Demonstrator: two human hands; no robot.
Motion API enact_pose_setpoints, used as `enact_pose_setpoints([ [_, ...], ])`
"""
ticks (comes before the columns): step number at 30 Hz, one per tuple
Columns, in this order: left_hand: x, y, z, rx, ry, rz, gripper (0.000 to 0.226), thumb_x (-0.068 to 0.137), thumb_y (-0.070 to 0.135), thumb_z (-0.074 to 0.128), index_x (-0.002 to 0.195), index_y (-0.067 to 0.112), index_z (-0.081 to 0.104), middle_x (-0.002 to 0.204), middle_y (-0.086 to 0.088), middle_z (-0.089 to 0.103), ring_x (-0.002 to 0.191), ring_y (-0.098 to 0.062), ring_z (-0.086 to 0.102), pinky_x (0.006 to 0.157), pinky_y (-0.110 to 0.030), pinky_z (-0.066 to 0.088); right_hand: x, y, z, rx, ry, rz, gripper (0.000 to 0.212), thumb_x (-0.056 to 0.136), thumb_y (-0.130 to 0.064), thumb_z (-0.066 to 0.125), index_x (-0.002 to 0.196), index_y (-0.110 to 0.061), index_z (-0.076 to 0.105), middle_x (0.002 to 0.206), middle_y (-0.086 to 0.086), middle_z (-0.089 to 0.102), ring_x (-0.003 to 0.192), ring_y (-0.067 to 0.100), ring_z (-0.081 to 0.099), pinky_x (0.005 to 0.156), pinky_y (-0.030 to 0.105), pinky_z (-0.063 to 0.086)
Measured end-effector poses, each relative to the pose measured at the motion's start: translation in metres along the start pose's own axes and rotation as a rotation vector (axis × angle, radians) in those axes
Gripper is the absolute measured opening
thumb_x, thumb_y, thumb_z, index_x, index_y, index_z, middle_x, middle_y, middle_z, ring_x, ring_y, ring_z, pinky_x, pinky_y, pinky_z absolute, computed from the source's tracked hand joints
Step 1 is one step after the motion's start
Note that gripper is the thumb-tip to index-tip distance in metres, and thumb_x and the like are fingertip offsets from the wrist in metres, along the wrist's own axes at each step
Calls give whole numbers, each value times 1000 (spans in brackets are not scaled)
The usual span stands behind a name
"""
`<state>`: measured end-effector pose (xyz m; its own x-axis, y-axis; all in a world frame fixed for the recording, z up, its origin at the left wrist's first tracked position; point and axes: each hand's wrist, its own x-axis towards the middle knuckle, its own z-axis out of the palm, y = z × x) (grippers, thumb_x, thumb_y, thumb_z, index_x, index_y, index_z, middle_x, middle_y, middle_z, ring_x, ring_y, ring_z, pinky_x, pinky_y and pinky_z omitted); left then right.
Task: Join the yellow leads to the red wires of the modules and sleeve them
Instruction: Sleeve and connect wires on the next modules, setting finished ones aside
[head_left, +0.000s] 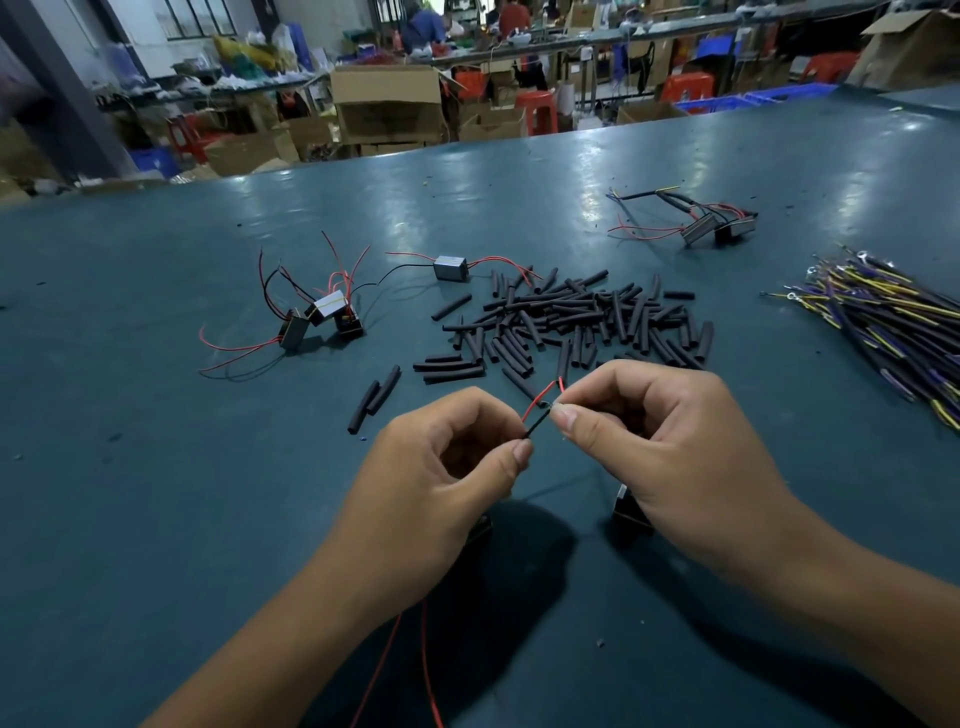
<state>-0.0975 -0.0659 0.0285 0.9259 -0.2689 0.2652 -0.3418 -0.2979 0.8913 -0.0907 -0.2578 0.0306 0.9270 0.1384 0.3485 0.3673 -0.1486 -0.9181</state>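
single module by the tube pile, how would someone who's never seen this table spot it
Start at the big pile of black tubes in the middle of the green table. Just off its far left corner lies one small grey module. It lies alone, while the other loose modules sit bunched in groups.

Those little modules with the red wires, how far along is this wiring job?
Early, by the look of it. Two modules at the far right already carry sleeved leads. In hand: the left hand and right hand pinch a red wire and a thin black piece between them. Left: a cluster of three modules, a single module, the pile of black sleeves and the bundle of yellow leads.
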Motion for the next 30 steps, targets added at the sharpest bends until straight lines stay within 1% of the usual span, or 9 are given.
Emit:
enact_pose_setpoints([
  [2,0,1,0,-3,-1,-1,4,90,25,68,86,24,67,75,-4,67,63,-20,60,57,-24,48,-1,-1,0,-4,-13,-3,12,88,-15,73,77,-19,72,61,20,52,54,12,42,49,22,36],
  [5,0,1,3,-26,-3,26,6,89,31,67,90,26,69,75,-7,66,65,-30,58,56,-35,47,-3,-3,0,-38,-53,-33,13,89,-16,73,77,-22,72,59,14,53,52,8,42,48,19,36],
  [6,0,1,4,-19,-2,39,7,90,32,66,90,26,69,74,-6,66,64,-29,57,55,-34,46,-3,-3,0,-40,-56,-39,14,89,-16,74,77,-22,72,58,12,52,52,7,41,48,19,36],
  [10,1,-1,2,-22,8,56,8,91,29,67,84,26,69,73,3,67,61,-6,59,58,-18,46,-2,-3,0,-35,-34,-13,13,87,-16,74,75,-19,72,55,10,50,51,7,40,47,18,35],
  [12,1,-1,0,-32,23,58,8,91,27,66,84,25,69,74,1,68,62,-6,61,60,-16,47,-1,-2,0,-42,-4,-3,14,86,-13,73,73,-17,71,51,-3,45,48,6,37,46,16,33],
  [14,1,-1,-2,-44,30,60,8,92,25,66,84,23,69,76,-2,69,63,-7,62,61,-14,47,0,-3,-1,-60,12,0,14,86,-13,73,72,-16,70,50,-9,43,47,4,35,45,14,32],
  [21,1,-3,3,-93,43,50,4,91,24,67,87,23,68,75,1,67,63,-9,60,60,-18,48,-2,-6,1,-19,-48,-8,13,86,-10,73,74,-15,71,53,-11,44,49,1,36,48,12,32],
  [26,1,-3,2,-42,81,98,4,92,27,69,89,25,70,73,3,65,61,-11,59,58,-24,49,-3,-6,1,-23,-113,-23,15,87,-8,72,74,-15,70,52,-12,40,48,1,34,48,12,31],
  [30,2,-2,2,-15,77,88,7,92,28,68,85,25,69,70,-2,63,61,-31,55,54,-37,48,-3,-5,2,-28,-118,-20,14,87,-7,72,75,-13,69,52,-12,39,48,2,32,47,12,30],
])
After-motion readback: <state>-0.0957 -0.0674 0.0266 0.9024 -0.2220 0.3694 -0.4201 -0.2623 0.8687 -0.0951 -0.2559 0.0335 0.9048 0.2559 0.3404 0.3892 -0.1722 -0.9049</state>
